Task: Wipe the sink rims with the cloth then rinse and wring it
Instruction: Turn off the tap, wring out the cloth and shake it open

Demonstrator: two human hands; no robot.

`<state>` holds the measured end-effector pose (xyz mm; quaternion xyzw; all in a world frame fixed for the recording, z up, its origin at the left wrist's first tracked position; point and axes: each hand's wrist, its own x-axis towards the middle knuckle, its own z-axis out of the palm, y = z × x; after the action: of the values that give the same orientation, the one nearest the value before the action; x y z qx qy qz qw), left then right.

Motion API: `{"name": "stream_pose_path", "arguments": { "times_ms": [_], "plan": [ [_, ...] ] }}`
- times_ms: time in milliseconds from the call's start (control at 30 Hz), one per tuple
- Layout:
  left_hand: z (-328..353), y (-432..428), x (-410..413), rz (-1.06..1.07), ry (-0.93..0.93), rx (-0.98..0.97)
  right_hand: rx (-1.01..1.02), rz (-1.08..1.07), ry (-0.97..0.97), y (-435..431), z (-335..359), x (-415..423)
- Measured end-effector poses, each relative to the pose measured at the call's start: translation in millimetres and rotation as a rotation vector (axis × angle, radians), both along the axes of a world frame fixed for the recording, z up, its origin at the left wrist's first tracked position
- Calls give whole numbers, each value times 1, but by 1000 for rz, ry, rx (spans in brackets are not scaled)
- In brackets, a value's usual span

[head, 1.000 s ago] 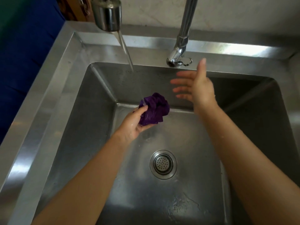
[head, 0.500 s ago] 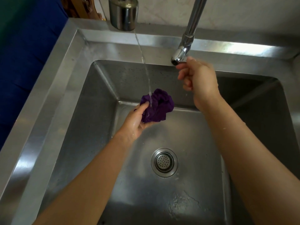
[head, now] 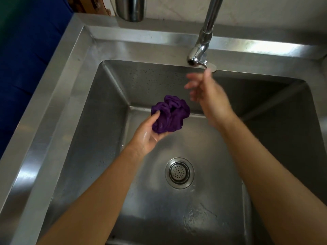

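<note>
Now no water runs; right hand (head: 208,96), open and blurred, has left the tap (head: 198,56); left hand (head: 150,133) holds the cloth (head: 169,114): wringing is next.

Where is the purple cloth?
In the head view, the cloth is bunched in the left hand, over the back of the sink, left of the right hand.

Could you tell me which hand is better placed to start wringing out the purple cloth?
Left. The left hand already grips the bunched purple cloth over the sink. The right hand is open, empty and blurred beside the tap handle; it likely joins to twist.
</note>
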<state>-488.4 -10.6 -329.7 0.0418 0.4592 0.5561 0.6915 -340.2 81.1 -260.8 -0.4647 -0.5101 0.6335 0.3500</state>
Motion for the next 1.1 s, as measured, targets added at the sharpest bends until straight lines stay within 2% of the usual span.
{"name": "stream_pose_path", "arguments": {
  "times_ms": [67, 167, 300, 367, 467, 633, 733, 833, 967, 1100],
  "plan": [
    [-1, -4, 1, -2, -5, 2, -14, 82, -145, -19, -26, -2],
    [-3, -10, 0, -58, 72, 11, -164, 168, -145, -42, -49, -11],
    [1, -17, -7, -200, 349, 2, -34, 102, -303, -45, -49, -24],
    [5, -18, -8, -245, 408, 32, 0, 121, -336, -47, -49, -30],
    [10, -17, -6, -229, 400, 41, -85, 176, -197, -51, -48, -36],
    [2, -17, -10, 27, 344, -88, -181, 152, -108, -51, -51, -27],
    [-3, -22, -15, 2, 284, -110, -305, 88, -16, -52, -52, -22],
    [0, -27, -8, -130, 370, -45, -392, 110, 46, -54, -55, -21],
    [3, -29, -6, -24, 422, -17, -377, 241, -42, -54, -57, -17],
    [3, -33, -13, -34, 432, 32, -374, 245, -57, -50, -59, -5]
  ]
}}
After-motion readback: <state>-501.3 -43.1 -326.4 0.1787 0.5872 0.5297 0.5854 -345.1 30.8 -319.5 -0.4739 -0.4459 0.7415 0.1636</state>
